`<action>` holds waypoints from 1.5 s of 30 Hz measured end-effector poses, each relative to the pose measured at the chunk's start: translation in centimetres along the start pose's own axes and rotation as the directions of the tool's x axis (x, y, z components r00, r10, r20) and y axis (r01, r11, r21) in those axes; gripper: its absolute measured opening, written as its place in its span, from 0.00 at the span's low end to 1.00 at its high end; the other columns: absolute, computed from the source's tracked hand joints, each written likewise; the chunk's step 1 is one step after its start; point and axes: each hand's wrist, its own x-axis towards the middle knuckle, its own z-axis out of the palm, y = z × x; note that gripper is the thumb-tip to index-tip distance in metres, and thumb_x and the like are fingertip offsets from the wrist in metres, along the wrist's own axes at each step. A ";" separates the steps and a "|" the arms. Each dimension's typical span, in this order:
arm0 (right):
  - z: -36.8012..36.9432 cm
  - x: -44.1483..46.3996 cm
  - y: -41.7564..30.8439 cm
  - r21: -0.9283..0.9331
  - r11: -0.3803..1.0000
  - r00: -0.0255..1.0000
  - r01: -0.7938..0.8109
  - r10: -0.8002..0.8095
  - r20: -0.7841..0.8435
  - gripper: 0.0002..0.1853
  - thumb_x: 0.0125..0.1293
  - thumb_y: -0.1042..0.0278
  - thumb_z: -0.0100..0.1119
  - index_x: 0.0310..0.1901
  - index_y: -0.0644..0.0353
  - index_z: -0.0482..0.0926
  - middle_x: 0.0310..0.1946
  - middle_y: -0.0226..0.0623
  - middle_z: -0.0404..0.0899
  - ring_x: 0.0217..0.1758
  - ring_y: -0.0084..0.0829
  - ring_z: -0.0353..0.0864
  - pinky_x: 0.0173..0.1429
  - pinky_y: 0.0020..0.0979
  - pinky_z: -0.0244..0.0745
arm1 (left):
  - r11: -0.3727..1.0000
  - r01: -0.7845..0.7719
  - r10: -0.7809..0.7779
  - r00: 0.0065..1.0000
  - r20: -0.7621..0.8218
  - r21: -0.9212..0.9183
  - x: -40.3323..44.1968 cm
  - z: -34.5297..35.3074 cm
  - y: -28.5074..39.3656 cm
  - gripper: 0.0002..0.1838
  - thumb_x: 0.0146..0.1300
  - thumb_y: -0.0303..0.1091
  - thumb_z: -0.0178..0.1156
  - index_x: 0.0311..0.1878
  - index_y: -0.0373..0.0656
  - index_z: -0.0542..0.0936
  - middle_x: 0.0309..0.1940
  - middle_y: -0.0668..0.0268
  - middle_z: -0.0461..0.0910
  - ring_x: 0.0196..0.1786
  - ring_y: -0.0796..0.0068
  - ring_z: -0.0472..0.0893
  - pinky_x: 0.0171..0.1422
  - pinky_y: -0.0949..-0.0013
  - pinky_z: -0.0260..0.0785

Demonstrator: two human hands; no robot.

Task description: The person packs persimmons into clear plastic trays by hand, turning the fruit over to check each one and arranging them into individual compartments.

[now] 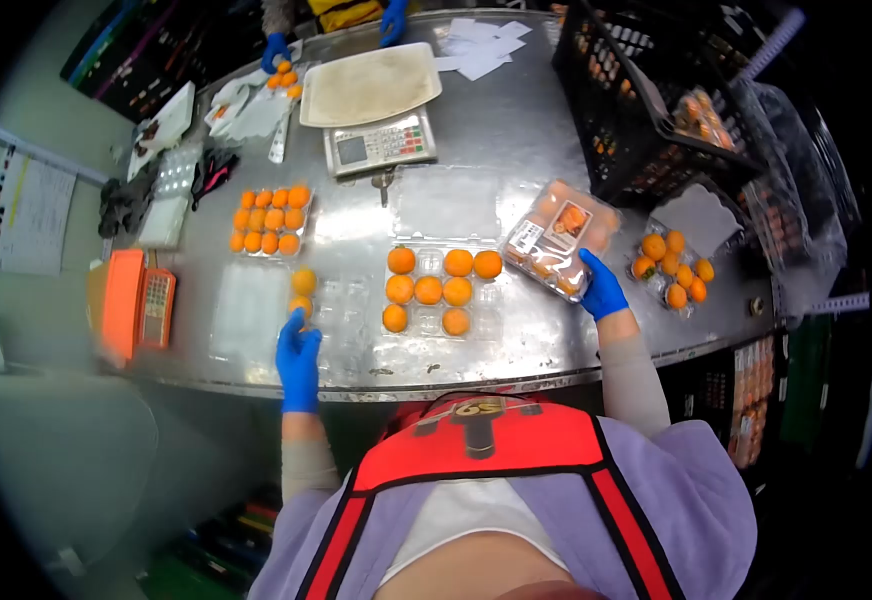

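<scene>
1. Pale wall (126,60), bearing posted sheets (26,215), far to the left of the left fingers
2. Stainless-steel table (511,130) under both hands, smooth and shiny, so plastic probably slides easily on it
3. Black plastic crate (621,160), beyond the right fingers
4. Open clear clamshell (446,205) between the two hands, eight fruits in its base; thin-walled, likely flexible, best taken by opposite rims
5. Labelled clamshell (564,225), closed and full, pinched at its near-right corner by the fingers of the right hand (603,287); probably fairly heavy and slick, better supported underneath
6. Two mandarin-like fruits (303,281) at the tips of the left hand (299,350); its fingers are partly curled, whether gripping I cannot tell; likely firm yet bruisable, best cupped round the sides
</scene>
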 end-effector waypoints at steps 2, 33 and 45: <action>1.6 -0.7 -0.1 0.009 0.998 0.996 0.054 -0.053 -0.068 0.27 0.63 0.63 0.57 0.61 0.65 0.65 0.55 0.44 0.74 0.56 0.41 0.76 0.60 0.40 0.72 | 0.999 -0.011 0.006 0.993 0.117 0.040 0.4 1.2 0.2 0.25 0.57 0.21 0.60 0.60 0.35 0.71 0.50 0.69 0.74 0.38 0.85 0.69 0.47 0.79 0.67; -7.0 -38.1 -10.0 -0.875 -0.483 0.501 -0.039 -0.767 0.401 0.39 0.49 0.55 0.65 0.64 0.56 0.64 0.54 0.46 0.73 0.56 0.45 0.72 0.57 0.39 0.69 | 0.997 0.062 0.062 -0.134 0.989 -0.054 -23.1 42.2 11.4 0.33 0.45 0.28 0.70 0.57 0.38 0.72 0.54 0.62 0.74 0.56 0.69 0.74 0.63 0.66 0.66; -26.2 -54.6 -15.7 -0.930 0.000 0.476 -0.367 -0.859 -0.188 0.30 0.45 0.63 0.69 0.54 0.51 0.75 0.46 0.42 0.79 0.45 0.44 0.80 0.48 0.39 0.75 | 0.962 0.102 0.268 -0.533 0.802 -0.254 -39.4 58.5 14.6 0.44 0.53 0.24 0.65 0.71 0.40 0.53 0.72 0.58 0.53 0.73 0.64 0.54 0.75 0.62 0.46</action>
